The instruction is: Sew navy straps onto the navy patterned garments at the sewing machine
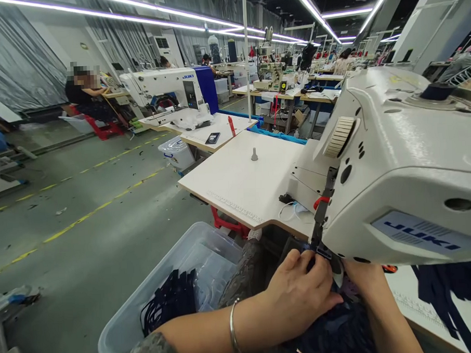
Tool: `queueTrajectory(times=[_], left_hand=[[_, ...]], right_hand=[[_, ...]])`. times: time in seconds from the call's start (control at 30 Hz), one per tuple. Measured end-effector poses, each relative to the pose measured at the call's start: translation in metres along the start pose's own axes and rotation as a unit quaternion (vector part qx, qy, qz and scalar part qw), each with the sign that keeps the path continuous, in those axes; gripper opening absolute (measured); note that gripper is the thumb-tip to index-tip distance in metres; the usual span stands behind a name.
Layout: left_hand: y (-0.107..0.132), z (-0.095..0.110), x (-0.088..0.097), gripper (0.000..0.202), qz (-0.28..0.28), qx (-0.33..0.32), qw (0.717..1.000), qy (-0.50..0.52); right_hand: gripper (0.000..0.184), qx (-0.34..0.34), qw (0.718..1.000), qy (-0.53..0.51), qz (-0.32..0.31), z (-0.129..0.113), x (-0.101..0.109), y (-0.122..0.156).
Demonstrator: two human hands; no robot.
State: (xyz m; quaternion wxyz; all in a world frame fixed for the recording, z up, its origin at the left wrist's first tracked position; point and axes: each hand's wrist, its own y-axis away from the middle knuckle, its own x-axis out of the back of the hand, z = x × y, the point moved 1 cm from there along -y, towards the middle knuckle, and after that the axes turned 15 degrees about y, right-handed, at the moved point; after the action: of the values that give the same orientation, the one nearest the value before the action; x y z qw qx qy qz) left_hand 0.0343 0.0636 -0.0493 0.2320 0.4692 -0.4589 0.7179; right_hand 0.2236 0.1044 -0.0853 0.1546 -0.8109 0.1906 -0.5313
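A white JUKI sewing machine point(411, 189) fills the right side, its needle and presser-foot area point(322, 245) low at its left end. There my left hand point(303, 288), with a silver bangle on the wrist, has its fingers bent and pinched on dark navy fabric point(336, 328) right beside the foot. My right hand point(360, 277) reaches in under the machine head from the other side, close to the same fabric. The head and my left hand hide its fingers. The fabric hangs down over my lap.
A clear plastic bin point(201, 235) with navy strips point(174, 299) stands at my left. More navy strips point(443, 292) hang at the right. The white table point(239, 176) carries a grey peg point(254, 154). Beyond are another JUKI machine point(169, 91) and a seated person point(87, 94).
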Motion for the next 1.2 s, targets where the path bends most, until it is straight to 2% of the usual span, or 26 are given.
queueTrajectory(times=[0.43, 0.63, 0.93, 1.2], left_hand=[[0.004, 0.000, 0.000, 0.042, -0.006, -0.015, 1.000, 0.027], [0.006, 0.001, -0.005, 0.039, 0.012, -0.023, 0.999, 0.020], [0.000, 0.001, -0.005, 0.040, -0.003, 0.002, 1.000, 0.027], [-0.001, 0.002, -0.009, 0.042, 0.003, 0.002, 1.000, 0.021]], right_hand=[[0.032, 0.008, 0.999, 0.025, -0.025, 0.008, -0.008, 0.008], [0.040, 0.047, 0.997, 0.056, -0.031, 0.013, -0.008, 0.013], [0.036, 0.048, 0.995, 0.087, -0.011, 0.012, -0.011, 0.015], [0.022, 0.016, 0.996, 0.086, 0.018, 0.008, -0.007, 0.013]])
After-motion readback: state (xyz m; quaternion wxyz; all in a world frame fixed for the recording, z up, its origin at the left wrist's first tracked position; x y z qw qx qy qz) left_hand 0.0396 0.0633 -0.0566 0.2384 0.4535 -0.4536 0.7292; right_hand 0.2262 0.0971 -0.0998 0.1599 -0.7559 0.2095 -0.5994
